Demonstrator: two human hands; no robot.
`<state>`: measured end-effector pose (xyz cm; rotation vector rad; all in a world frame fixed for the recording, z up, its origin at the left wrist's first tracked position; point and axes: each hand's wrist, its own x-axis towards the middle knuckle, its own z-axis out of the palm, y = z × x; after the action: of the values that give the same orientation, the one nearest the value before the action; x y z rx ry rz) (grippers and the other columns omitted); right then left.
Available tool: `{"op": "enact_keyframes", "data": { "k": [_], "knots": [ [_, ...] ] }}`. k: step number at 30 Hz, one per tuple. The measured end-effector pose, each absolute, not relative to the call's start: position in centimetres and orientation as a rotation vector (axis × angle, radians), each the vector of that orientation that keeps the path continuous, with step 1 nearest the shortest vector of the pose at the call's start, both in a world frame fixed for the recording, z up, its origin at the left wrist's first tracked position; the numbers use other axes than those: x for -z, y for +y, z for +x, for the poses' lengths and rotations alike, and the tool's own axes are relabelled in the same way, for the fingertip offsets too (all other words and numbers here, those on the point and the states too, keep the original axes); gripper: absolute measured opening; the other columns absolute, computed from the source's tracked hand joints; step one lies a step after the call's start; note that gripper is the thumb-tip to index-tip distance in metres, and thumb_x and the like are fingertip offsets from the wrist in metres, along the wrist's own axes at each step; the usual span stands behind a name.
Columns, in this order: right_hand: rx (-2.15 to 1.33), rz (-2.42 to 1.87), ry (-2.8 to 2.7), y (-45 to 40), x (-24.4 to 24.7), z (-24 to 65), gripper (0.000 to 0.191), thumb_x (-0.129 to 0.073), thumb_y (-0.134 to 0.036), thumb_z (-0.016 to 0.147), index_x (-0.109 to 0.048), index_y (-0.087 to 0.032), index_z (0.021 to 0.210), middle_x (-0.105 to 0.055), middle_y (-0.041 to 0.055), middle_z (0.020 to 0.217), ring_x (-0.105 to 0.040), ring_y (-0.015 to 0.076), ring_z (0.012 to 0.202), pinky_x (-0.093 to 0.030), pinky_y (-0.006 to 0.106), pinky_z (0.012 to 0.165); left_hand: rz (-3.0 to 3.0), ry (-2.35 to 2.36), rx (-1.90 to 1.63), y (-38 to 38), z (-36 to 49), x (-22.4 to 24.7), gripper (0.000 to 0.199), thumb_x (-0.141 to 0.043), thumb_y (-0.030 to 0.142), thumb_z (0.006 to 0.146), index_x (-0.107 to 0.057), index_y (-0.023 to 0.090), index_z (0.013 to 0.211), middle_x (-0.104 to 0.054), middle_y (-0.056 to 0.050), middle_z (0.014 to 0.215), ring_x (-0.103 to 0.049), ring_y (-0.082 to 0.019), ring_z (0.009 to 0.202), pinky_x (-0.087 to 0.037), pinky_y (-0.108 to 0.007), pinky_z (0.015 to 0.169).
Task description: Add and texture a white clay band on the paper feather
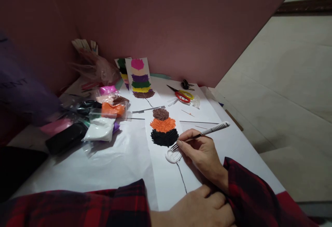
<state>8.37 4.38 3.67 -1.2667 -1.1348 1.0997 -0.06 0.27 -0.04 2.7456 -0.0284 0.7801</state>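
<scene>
A fork with a patterned handle [215, 128] is pinched in my right hand [201, 151]. Its tines touch a round patch of white clay [173, 155] on a white paper strip [160, 178]. Above the white patch, textured black [165, 137], orange [163, 125] and brown [160, 114] clay patches are stacked on the strip. A thin black drawn line [182, 178] runs down from the white patch. My left hand [197, 209] rests near the strip's lower end, below my right wrist; its fingers are curled, and whatever they may hold is hidden.
Bags of coloured clay, one white [100, 129], one orange [113, 109], lie at the left. Behind stands a card with coloured bands [140, 78]. Red and yellow scissors [183, 96] and black keys [185, 84] lie at the back of the table.
</scene>
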Motion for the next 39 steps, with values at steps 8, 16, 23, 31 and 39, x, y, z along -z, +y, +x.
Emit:
{"op": "enact_keyframes", "data": {
  "k": [8,16,23,31,39],
  "knots": [
    [-1.021,-1.311,-1.227,4.5,-3.8,8.4,0.014,-0.072,-0.026,0.079,-0.061,-0.018,0.076,-0.051,-0.0051,0.057,-0.043,0.0081,0.047,-0.034,0.02,0.042,2.749,-0.016,-0.749,0.1,0.3,0.4,0.032,-0.039,0.029,0.101,-0.065,0.016,0.089,-0.07,-0.003,0.093,-0.061,-0.016,0.081,-0.045,-0.029,0.068],
    [-0.925,-1.364,-1.364,4.7,-3.8,8.6,0.011,-0.068,-0.023,0.079,-0.06,-0.017,0.074,-0.05,-0.0046,0.058,-0.044,0.0089,0.05,-0.036,0.022,0.045,2.789,0.012,-0.685,0.1,0.0,-0.4,0.026,-0.044,0.029,0.1,-0.064,0.016,0.089,-0.069,-0.003,0.089,-0.06,-0.015,0.08,-0.045,-0.028,0.069],
    [-0.924,-1.408,-1.351,4.7,-3.9,8.7,0.011,-0.067,-0.023,0.079,-0.059,-0.018,0.073,-0.047,-0.0066,0.052,-0.041,0.0082,0.043,-0.034,0.021,0.039,2.763,0.0,-0.64,0.2,-0.3,-0.8,0.022,-0.047,0.029,0.099,-0.064,0.015,0.092,-0.069,-0.002,0.096,-0.06,-0.016,0.083,-0.046,-0.029,0.073],
    [-0.994,-1.439,-1.279,4.7,-4.3,8.7,0.013,-0.067,-0.024,0.079,-0.057,-0.019,0.074,-0.047,-0.0079,0.044,-0.044,0.0092,0.036,-0.034,0.02,0.034,2.742,0.034,-0.672,0.1,-0.2,-0.5,0.023,-0.044,0.026,0.1,-0.062,0.015,0.091,-0.068,-0.001,0.093,-0.059,-0.016,0.081,-0.047,-0.03,0.074],
    [-0.998,-1.466,-1.259,4.8,-4.5,8.7,0.012,-0.065,-0.025,0.078,-0.056,-0.019,0.074,-0.047,-0.0086,0.04,-0.044,0.0091,0.031,-0.034,0.019,0.031,2.751,0.029,-0.676,0.2,-0.3,-0.9,0.024,-0.044,0.026,0.099,-0.063,0.015,0.09,-0.069,-0.001,0.091,-0.06,-0.016,0.081,-0.047,-0.029,0.075]
  ]
}}
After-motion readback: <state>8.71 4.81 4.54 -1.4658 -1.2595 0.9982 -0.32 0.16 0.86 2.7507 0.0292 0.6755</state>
